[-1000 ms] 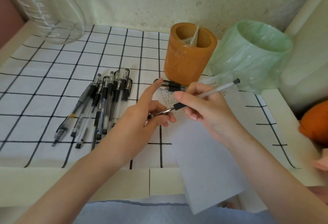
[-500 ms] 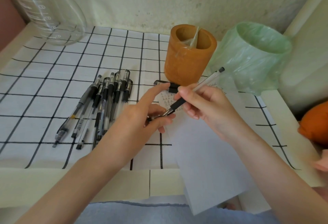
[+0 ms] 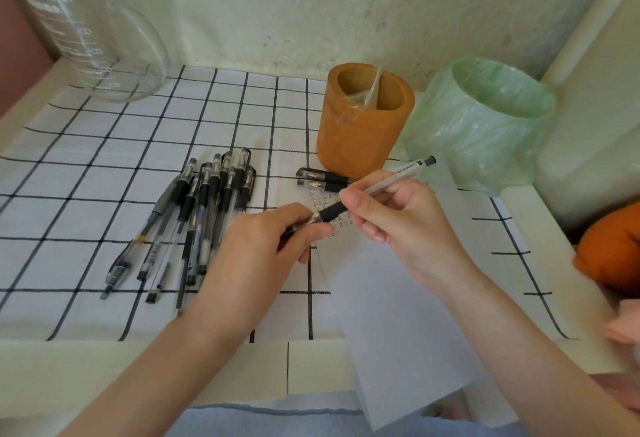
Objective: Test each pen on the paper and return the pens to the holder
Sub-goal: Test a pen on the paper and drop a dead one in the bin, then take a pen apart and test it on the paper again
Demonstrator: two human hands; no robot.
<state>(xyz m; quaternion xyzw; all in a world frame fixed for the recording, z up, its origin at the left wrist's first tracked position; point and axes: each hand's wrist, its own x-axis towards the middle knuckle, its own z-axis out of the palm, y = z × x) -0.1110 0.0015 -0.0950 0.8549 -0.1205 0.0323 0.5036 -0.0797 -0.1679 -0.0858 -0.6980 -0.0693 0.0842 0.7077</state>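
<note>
My right hand (image 3: 401,225) grips a clear-barrelled pen (image 3: 394,178) by its black grip, with the far end pointing up and right. My left hand (image 3: 266,246) pinches a pen cap over the pen's tip. Both hands hover above the white paper (image 3: 398,325), whose top part carries small test scribbles. The orange cylindrical holder (image 3: 360,128) stands behind the hands with a clear plastic wrap inside. Several black pens (image 3: 194,214) lie in a pile to the left on the checked cloth. Two capped pens (image 3: 322,178) lie at the holder's foot.
A green plastic-lined bin (image 3: 481,124) stands right of the holder. A large glass jug (image 3: 104,31) sits at the back left. An orange object (image 3: 613,249) lies at the right edge. The paper overhangs the table's front edge (image 3: 242,367).
My right hand has swung the pen's far end from low to steep and back part way. My left forefinger, earlier stretched out, has curled in, and the fingers now close round the tip.
</note>
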